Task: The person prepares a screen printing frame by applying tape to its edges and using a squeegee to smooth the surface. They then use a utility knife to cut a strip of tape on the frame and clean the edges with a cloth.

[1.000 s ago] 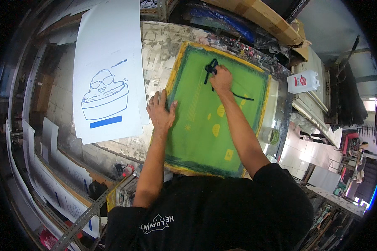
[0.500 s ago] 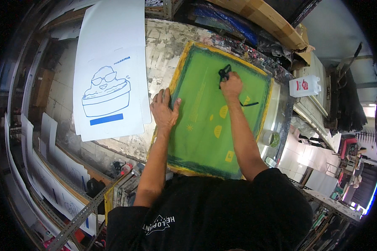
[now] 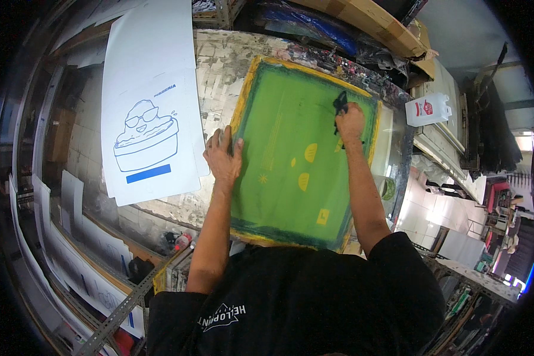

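Note:
A silk-screen printing frame point(image 3: 323, 80) with a green mesh and yellow-and-dark edges lies flat on the worktable. Pale yellow stencil shapes show in its mesh. My left hand point(image 3: 223, 159) rests on the frame's left edge, its fingers stretched out and holding nothing. Near the far right corner of the mesh, my right hand point(image 3: 351, 123) is closed around a crumpled black cloth point(image 3: 340, 102), pressed on the green surface. Part of the cloth is hidden under the fingers.
Left of the frame lie large white printed sheets point(image 3: 154, 65) with a blue line drawing. A roll of green tape point(image 3: 388, 188) sits at the table's right side, a white jug point(image 3: 428, 110) beyond it. Cardboard point(image 3: 368, 24) borders the far side; racked sheets point(image 3: 71, 255) stand at lower left.
My right hand has moved right across the mesh with the black cloth, toward the frame's right edge. My left hand stays at the left edge. The whole view has shifted slightly.

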Demonstrator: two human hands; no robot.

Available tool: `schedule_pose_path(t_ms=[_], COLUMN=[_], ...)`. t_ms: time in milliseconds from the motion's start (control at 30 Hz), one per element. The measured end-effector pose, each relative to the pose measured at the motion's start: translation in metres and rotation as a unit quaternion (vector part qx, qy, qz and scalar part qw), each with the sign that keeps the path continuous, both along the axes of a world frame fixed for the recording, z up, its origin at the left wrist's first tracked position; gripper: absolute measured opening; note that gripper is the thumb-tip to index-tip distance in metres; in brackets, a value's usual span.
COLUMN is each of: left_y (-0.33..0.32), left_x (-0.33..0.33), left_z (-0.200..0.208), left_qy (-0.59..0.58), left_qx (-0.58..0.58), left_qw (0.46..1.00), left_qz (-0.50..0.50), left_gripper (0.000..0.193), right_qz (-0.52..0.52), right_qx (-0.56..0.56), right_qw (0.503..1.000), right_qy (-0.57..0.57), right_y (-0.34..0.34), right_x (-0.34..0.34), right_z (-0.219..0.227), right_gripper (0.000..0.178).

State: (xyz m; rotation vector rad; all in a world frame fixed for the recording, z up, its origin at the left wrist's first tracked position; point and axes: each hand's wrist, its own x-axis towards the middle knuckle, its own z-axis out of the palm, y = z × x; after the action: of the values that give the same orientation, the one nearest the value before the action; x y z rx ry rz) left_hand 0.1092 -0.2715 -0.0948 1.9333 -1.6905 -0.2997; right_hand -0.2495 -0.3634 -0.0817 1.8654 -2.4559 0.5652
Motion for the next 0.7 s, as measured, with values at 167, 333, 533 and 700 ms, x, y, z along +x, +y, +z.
schedule_pose_path(t_ms=[167,333,533,700], left_y=[-0.005,0.0,0.001,-0.001], left_x=[-0.007,-0.004,0.004,-0.002], left_z=[0.004,0.004,-0.003,-0.004], left_qy=[0.036,0.029,0.08,0.06], left_qx=[-0.001,-0.003,-0.016,-0.034], left_qw=[0.999,1.0,0.997,0.998], left_qz=[-0.014,-0.004,-0.015,-0.009], left_gripper=[0.052,0.048,0.043,0.045], right_qz=[-0.011,0.105,0.131,-0.042], right_qx=[-0.025,-0.004,-0.042,0.038], right_qw=[0.999,0.991,0.989,0.998], right_qy=[-0.024,-0.081,-0.052,0.018], right_y=[-0.004,-0.009,0.006,0.049], right_x=[0.025,0.126,0.073,-0.063], right_z=[-0.012,-0.007,-0.007,0.009], right_gripper=[0.024,0.022,0.02,0.03])
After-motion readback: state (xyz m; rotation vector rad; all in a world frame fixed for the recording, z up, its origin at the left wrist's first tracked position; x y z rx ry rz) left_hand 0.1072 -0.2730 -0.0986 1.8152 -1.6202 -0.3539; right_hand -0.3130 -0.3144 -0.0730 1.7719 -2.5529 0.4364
